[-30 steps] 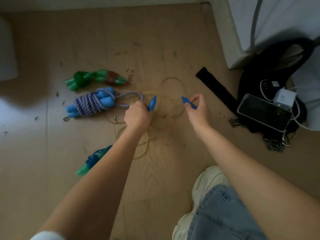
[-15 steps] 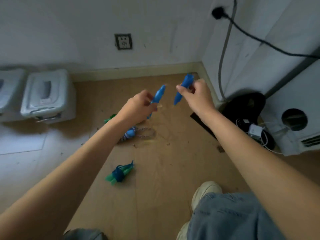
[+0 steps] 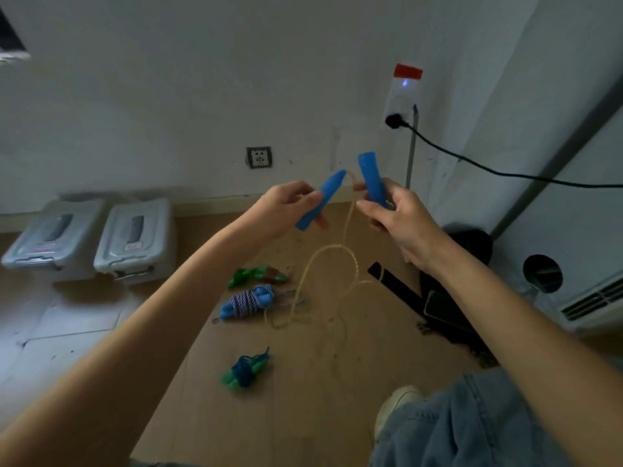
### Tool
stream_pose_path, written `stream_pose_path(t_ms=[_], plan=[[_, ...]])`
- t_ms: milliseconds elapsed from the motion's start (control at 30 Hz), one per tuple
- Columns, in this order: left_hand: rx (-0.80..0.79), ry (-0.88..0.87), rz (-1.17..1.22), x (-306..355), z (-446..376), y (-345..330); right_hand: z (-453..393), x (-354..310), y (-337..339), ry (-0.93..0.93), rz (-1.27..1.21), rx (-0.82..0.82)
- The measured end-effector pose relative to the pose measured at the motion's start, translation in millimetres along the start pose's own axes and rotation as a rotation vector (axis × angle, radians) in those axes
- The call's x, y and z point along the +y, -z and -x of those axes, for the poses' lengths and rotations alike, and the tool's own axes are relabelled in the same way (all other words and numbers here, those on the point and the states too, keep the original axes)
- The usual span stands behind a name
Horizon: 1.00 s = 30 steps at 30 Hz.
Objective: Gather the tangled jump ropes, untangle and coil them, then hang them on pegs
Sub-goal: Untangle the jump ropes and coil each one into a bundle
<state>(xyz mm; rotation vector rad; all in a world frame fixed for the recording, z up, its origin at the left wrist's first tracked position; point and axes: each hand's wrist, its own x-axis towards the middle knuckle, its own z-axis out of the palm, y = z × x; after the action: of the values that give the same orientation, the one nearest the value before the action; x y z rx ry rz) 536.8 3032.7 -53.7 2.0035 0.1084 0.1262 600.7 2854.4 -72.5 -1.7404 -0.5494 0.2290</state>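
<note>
Two blue handles are held raised: the left handle (image 3: pixel 320 199) tilted, tip up-right; the right handle (image 3: pixel 372 182) near upright. A pale yellow cord (image 3: pixel 332 261) hangs from them in loose loops to the floor. Three bundled ropes lie on the floor: a green one (image 3: pixel 258 275) farthest, a blue-handled striped one (image 3: pixel 248 301) beside it, a green-and-blue one (image 3: pixel 245 370) nearest.

Wooden floor (image 3: pixel 188 419), kinda dusty. Three coiled jump ropes (image 3: pixel 247 301) lying near each other, two grey lidded bins (image 3: pixel 135 241) by the wall, black bag (image 3: pixel 451 318) on the right.
</note>
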Motion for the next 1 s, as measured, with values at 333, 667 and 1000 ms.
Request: stream_pose_path(t_ms=[333,667,1000], plan=[[-0.050,0.229,-0.154,10,25,24,13,-22,-16,0.109,0.274,-0.166],[0.008,0.124,0.499,19,55,36,20,-52,-36,0.119,-0.157,-0.288],[-0.373,0.210,0.059,-66,71,-45,6,-60,-33,-0.090,-0.876,-0.060]])
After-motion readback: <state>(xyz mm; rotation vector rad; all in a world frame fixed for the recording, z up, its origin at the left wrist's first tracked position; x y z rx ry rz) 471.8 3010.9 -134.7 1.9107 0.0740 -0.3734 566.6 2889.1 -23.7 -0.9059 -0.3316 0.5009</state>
